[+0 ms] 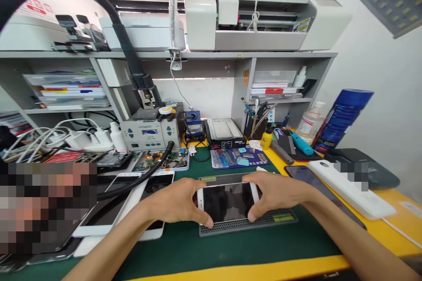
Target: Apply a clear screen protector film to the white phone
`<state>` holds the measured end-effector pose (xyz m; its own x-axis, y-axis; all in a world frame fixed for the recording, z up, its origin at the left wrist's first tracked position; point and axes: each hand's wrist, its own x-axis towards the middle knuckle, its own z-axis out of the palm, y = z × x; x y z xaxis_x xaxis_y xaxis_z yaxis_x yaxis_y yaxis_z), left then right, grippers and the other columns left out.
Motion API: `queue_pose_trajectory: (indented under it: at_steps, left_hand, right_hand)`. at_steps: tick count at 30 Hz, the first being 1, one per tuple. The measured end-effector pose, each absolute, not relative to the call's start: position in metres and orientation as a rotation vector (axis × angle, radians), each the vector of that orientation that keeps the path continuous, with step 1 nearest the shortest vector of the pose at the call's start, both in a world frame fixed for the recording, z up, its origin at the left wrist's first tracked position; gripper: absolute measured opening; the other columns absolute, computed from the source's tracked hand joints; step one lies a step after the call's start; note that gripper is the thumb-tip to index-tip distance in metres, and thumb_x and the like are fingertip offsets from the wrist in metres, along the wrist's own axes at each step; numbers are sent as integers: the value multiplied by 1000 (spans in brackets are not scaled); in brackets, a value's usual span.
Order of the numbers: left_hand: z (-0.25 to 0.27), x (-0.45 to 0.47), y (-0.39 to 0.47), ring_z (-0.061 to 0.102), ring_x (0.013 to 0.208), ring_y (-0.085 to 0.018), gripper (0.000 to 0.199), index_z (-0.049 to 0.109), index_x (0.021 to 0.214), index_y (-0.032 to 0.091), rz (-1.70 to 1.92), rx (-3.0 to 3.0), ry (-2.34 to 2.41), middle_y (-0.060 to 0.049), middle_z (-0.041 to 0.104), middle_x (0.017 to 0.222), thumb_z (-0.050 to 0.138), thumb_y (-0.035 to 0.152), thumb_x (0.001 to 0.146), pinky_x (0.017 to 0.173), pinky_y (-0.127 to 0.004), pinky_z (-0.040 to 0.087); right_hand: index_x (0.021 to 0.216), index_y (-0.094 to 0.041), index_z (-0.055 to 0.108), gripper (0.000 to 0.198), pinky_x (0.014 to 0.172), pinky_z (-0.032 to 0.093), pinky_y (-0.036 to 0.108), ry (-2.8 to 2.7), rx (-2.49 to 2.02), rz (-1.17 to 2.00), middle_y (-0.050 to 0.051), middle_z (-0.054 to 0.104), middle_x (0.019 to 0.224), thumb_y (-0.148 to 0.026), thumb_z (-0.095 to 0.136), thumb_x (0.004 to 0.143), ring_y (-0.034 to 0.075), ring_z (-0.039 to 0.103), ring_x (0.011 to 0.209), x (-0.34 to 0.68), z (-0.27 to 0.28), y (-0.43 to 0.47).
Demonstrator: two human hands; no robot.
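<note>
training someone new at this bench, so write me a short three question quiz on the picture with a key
1. True or false: only one hand touches the white-framed phone.
2. Multiple choice: what shows beneath that phone?
a) a wooden tray
b) a grey patterned mat
c) a folded towel
3. Fill in the blank: the small bottle with the black cap, at the back of the bench, is ___ in colour.

Key:
1. False: the left hand and the right hand hold it by opposite ends.
2. b
3. yellow
</note>
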<state>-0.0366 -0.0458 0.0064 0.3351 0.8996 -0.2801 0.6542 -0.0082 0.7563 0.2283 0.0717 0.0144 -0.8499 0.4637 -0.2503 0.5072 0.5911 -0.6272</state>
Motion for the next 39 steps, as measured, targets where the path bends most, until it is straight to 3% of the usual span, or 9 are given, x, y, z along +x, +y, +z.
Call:
queue_pose_trajectory:
  at_steps: [3,6,10,15,19,27,34,36,39]
  left_hand:
    - [4,-39,-43,57,70,-18,38,67,85,20,376,1721,1341,2,66,77,81,50,66,55,-22,36]
    - [2,-41,-43,50,66,-15,36,63,82,20,389,1721,1278,4,59,74,78,51,72,55,-22,33]
    - [4,-42,-44,33,57,-12,37,54,78,21,373,1787,1280,6,39,65,61,56,87,51,-24,24]
    - [6,-41,-45,20,52,-11,47,34,68,23,386,1870,1323,7,22,61,49,58,94,48,-27,18]
    - [3,-39,-44,24,53,-11,47,34,69,22,390,1924,1354,7,27,60,39,58,99,50,-27,20]
    - [-7,-38,-42,40,58,-13,47,41,72,22,504,1939,1410,5,41,62,32,57,101,55,-25,30]
    - [-16,-34,-30,45,50,-13,51,50,72,21,1009,1370,1359,5,43,57,46,67,93,43,-23,41]
    - [-13,-28,-30,51,58,-15,52,58,77,18,1184,1148,1230,-1,54,64,46,67,93,44,-23,45]
    - [-10,-14,-31,59,77,-18,44,63,91,16,1305,1016,1103,-9,64,94,62,60,88,48,-25,53]
  right_hand:
    - [97,-17,69,62,63,41,26,2738,892,-1046,6,69,102,-62,86,58,27,62,89,225,13,69]
    - [93,-19,67,53,63,41,25,2729,857,-1124,3,69,96,-57,86,61,25,61,87,224,10,69]
    - [87,-18,64,35,65,41,23,2732,661,-1316,0,65,87,-50,76,78,18,59,80,225,7,73]
    - [86,-18,59,38,59,37,23,2707,589,-1360,-1,56,79,-55,58,93,14,50,69,228,7,76]
    - [77,-19,47,46,55,33,24,2702,617,-1292,-4,44,70,-60,44,99,11,41,61,229,6,77]
    - [72,-22,34,54,60,46,26,2682,651,-1350,-4,37,74,-70,36,96,11,47,61,229,5,78]
    - [79,-19,56,61,45,42,23,2626,912,-1690,-2,55,59,-75,37,94,11,48,47,223,-1,69]
    - [72,-19,53,60,42,38,21,2659,1004,-1879,-2,54,57,-75,40,93,10,44,45,214,-9,66]
    - [68,-21,48,58,37,33,20,2619,1261,-2171,-5,48,51,-74,45,91,8,38,40,198,-24,60]
